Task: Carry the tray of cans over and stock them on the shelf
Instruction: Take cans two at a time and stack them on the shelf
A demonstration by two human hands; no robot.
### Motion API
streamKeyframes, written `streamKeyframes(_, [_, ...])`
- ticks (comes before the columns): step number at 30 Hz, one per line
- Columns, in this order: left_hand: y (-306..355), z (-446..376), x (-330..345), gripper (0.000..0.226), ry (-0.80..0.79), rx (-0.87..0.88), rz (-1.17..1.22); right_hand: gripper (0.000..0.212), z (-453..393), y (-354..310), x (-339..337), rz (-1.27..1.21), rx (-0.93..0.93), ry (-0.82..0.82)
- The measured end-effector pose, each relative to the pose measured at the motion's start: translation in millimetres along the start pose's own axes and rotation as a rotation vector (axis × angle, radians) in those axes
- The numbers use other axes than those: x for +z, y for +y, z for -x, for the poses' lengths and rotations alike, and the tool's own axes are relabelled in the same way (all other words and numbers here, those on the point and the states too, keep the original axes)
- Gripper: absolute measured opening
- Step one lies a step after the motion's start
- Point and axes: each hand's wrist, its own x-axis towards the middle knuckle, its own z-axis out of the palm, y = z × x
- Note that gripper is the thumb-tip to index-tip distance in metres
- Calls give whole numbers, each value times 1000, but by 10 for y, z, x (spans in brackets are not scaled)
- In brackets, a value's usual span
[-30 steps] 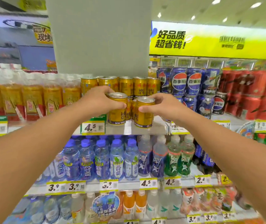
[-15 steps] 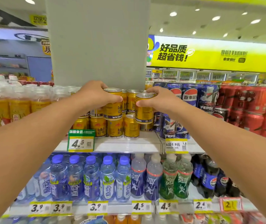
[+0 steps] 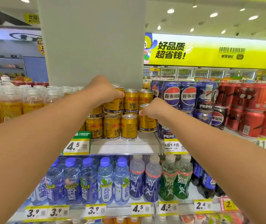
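**Two gold cans going onto the shelf**

My left hand (image 3: 104, 91) is closed around a gold can (image 3: 114, 103), which sits on the upper layer of the stack, at the left. My right hand (image 3: 153, 109) grips another can (image 3: 147, 122) at the right end of the lower row, near the front edge of the shelf (image 3: 122, 147). Just beside it, to the right, stand the Pepsi cans (image 3: 171, 95). The tray is not in my view.

Both arms reach to the shelf (image 3: 122, 147). The left hand (image 3: 104, 90) wraps a gold can (image 3: 113, 105) on the upper tier of stacked gold cans; the right hand (image 3: 154, 109) clasps another gold can (image 3: 146, 122) at the lower row's right end, beside blue Pepsi cans (image 3: 171, 95).
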Motion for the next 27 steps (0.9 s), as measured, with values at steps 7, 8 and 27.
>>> streamKeyframes(7, [62, -24, 180, 44, -5, -8, -97, 55, -99, 115, 207, -64, 75, 14])
streamKeyframes(8, [63, -29, 214, 43, -3, -11, -106, 56, -115, 134, 228, -63, 71, 20])
streamKeyframes(27, [-10, -95, 553, 39, 168, 31, -310, 31, -269, 337, 451, -103, 66, 32])
